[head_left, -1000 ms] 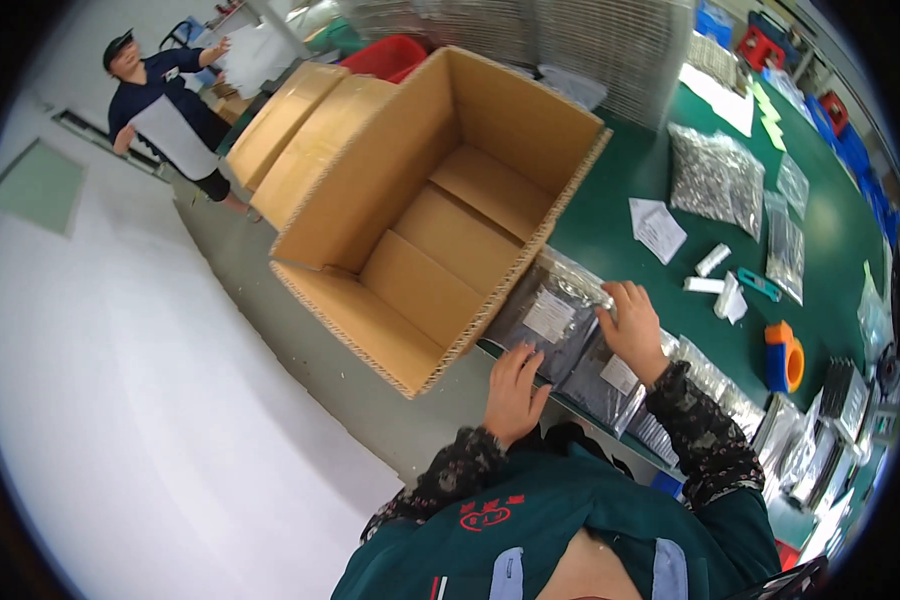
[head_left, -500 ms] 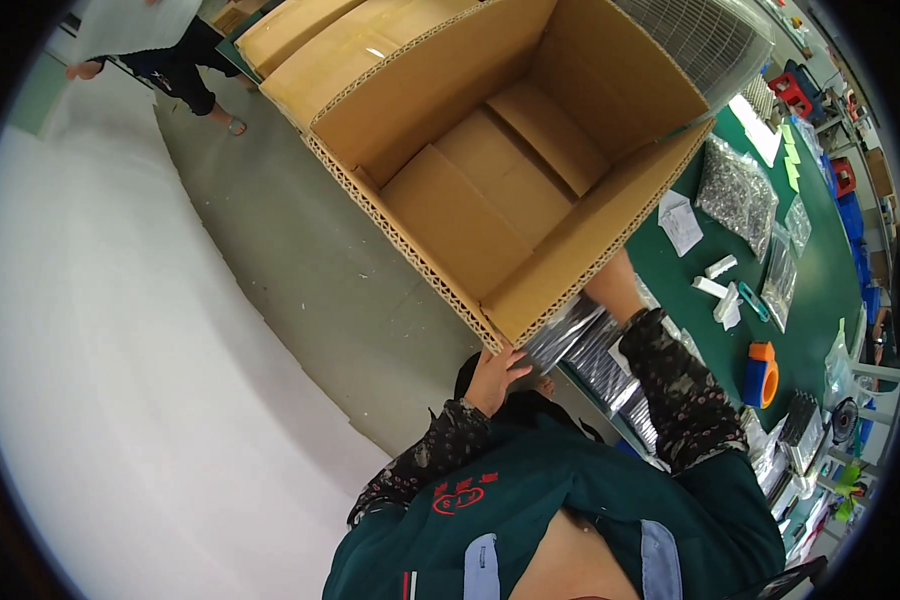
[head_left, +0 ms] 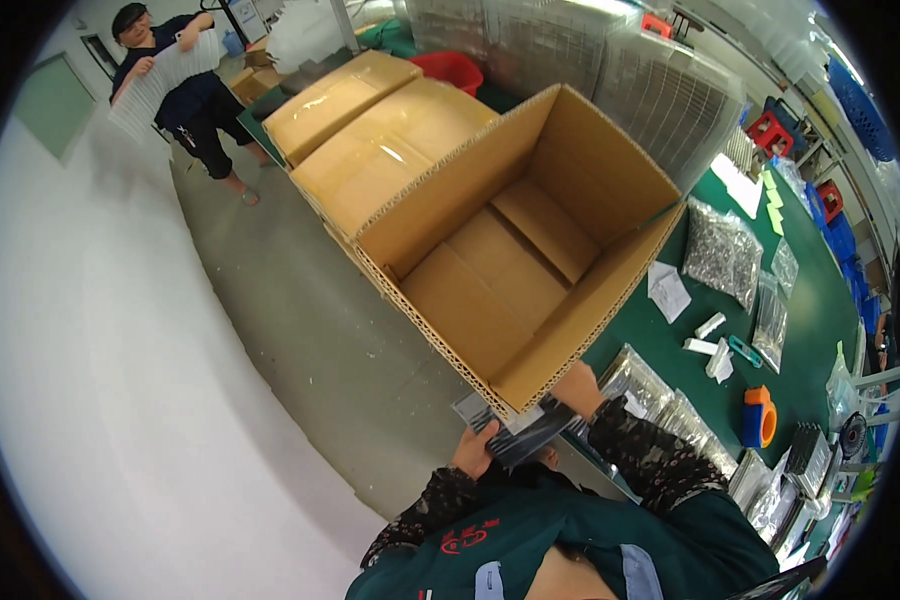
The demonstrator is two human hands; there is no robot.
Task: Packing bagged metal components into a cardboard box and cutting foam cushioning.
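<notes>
A large open cardboard box (head_left: 490, 290) stands on the green table, its bare cardboard bottom showing between the upright walls. Below its near corner, a clear plastic bag of dark, flat strips (head_left: 526, 436) is held out over the table's edge. My left hand (head_left: 475, 450) grips the bag's left end, thumb on top. At the other end is my right hand (head_left: 577, 392), closed on the bag; the box's corner and the bag hide part of its fingers. More plastic-wrapped silvery packs (head_left: 660, 395) lie in a row beside my right forearm.
Closed cardboard boxes (head_left: 395, 135) sit behind the open one. Rightward on the table (head_left: 650, 335) are a bag of small metal parts (head_left: 722, 252), a teal cutter (head_left: 744, 351) and an orange-blue tape dispenser (head_left: 759, 416). A person (head_left: 185, 85) holding a sheet stands at far left.
My left hand has left the box's corner and now grips the bag of strips. The bag has come out leftward under the corner. My right hand has drawn back toward me.
</notes>
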